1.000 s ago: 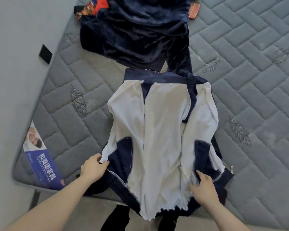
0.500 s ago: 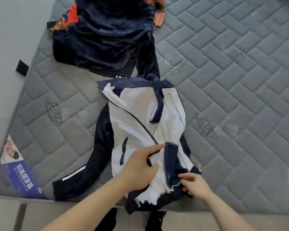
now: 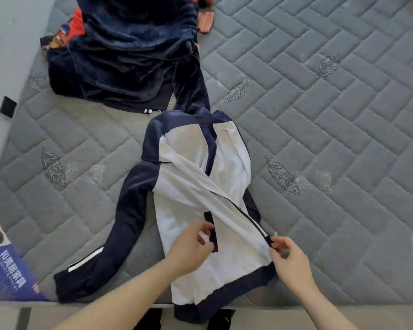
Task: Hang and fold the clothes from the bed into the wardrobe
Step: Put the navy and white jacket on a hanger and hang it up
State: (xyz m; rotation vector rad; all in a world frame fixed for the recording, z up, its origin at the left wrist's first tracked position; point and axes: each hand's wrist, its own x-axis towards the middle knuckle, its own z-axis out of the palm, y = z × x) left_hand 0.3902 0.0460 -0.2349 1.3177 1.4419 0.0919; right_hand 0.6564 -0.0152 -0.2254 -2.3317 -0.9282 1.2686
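Observation:
A white and navy zip jacket (image 3: pixel 188 194) lies on the grey quilted mattress (image 3: pixel 320 115) near its front edge, collar away from me. Its left front panel is folded across the body, and one navy sleeve with a white stripe stretches out to the lower left. My left hand (image 3: pixel 191 246) hovers over the white front by a dark pocket slit, fingers loosely curled, and whether it holds cloth I cannot tell. My right hand (image 3: pixel 289 258) pinches the zipper edge at the jacket's lower right corner.
A heap of dark blue velvet clothing (image 3: pixel 129 51) lies at the back left of the mattress, with red patterned fabric (image 3: pixel 69 32) beside it and an orange piece (image 3: pixel 205 20) behind. A grey wall (image 3: pixel 7 44) runs along the left. A blue printed label (image 3: pixel 7 265) marks the mattress corner.
The left front panel has been pulled across and laid flat over the jacket. My left hand let go of it and drew back. My right hand moved to the zipper edge.

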